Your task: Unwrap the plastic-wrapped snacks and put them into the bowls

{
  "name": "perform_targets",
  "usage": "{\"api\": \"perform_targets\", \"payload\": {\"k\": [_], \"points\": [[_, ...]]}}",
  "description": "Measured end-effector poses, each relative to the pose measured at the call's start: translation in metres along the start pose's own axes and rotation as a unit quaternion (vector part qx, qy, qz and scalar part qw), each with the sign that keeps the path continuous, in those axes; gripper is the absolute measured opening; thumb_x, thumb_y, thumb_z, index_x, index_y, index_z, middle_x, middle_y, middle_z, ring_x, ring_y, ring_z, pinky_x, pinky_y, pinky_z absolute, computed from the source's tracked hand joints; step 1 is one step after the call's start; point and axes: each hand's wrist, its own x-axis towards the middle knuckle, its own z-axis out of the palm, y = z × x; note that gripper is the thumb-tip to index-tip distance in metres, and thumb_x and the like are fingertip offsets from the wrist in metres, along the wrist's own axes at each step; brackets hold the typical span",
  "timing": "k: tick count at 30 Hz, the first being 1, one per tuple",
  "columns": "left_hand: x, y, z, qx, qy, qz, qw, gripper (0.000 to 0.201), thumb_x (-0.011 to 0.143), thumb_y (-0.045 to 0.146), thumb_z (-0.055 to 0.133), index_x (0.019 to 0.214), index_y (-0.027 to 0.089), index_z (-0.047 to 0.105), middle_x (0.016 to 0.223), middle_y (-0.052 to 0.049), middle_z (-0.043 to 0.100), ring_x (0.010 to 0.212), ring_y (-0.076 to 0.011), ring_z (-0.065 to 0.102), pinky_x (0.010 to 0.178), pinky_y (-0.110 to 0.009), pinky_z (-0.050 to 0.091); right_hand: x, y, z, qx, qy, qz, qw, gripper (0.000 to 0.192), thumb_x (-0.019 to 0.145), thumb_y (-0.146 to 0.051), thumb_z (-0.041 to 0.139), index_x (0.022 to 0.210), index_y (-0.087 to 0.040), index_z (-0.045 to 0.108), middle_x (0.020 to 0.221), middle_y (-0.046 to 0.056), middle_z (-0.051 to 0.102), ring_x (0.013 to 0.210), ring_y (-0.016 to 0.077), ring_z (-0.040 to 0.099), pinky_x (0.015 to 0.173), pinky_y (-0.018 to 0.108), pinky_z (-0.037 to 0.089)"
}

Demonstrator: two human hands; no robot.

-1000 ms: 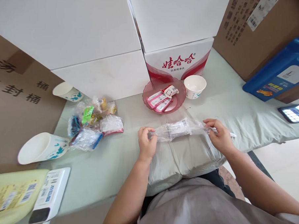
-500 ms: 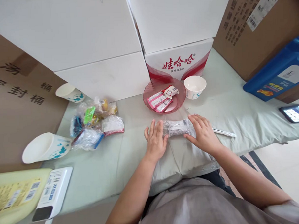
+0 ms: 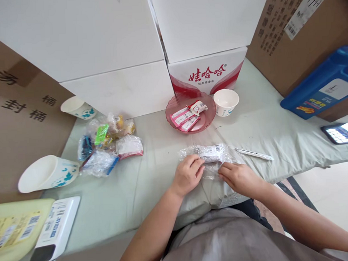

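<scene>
A small packet with a white printed label (image 3: pixel 212 153) lies inside a loose sheet or bag of clear plastic film (image 3: pixel 212 172) on the cloth in front of me. At the film's near left, my left hand (image 3: pixel 189 174) has its fingers curled and closed on the plastic, just below the packet. My right hand (image 3: pixel 241 178) pinches the film's near right part between bent fingers. Right of the packet rests a thin white pen-like tool (image 3: pixel 254 154). Beyond it stands a pink glass bowl (image 3: pixel 173 124) holding several pink-and-white sachets (image 3: pixel 182 116).
A white paper bowl (image 3: pixel 226 101) is beside the pink one. Several wrapped items (image 3: pixel 108 143) and two paper cups (image 3: pixel 65 174) lie on the left. White boxes (image 3: pixel 208 73) form the back. A blue bottle (image 3: pixel 319 89) and a phone (image 3: pixel 341 132) are at the right.
Both hands have come off the packet's ends and moved toward me, closing on the film's near edge. The plastic is now spread wider around the packet.
</scene>
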Motion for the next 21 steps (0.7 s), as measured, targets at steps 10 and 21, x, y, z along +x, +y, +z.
{"api": "perform_targets", "payload": {"k": [10,21], "points": [[-0.003,-0.010,0.010,0.008,-0.052,-0.050,0.997,0.079,0.080,0.022,0.068,0.148,0.027,0.028,0.146,-0.014,0.045,0.130,-0.0321,0.048,0.101,-0.052,0.047,0.035,0.019,0.003,-0.041,0.131,0.014,0.990,0.047,0.085,-0.030,0.065,0.129,-0.020,0.053,0.121,0.016,0.058,0.110,0.0322,0.055,0.091,0.048,0.048],[-0.003,-0.011,0.006,-0.003,-0.054,-0.039,0.998,0.097,0.067,0.026,0.082,0.145,0.027,0.025,0.143,-0.019,0.038,0.134,-0.0357,0.041,0.105,-0.056,0.040,0.076,0.048,0.006,0.036,0.168,0.037,0.984,0.043,0.094,-0.040,0.052,0.130,-0.016,0.053,0.121,0.015,0.062,0.107,0.0278,0.060,0.092,0.043,0.051]]}}
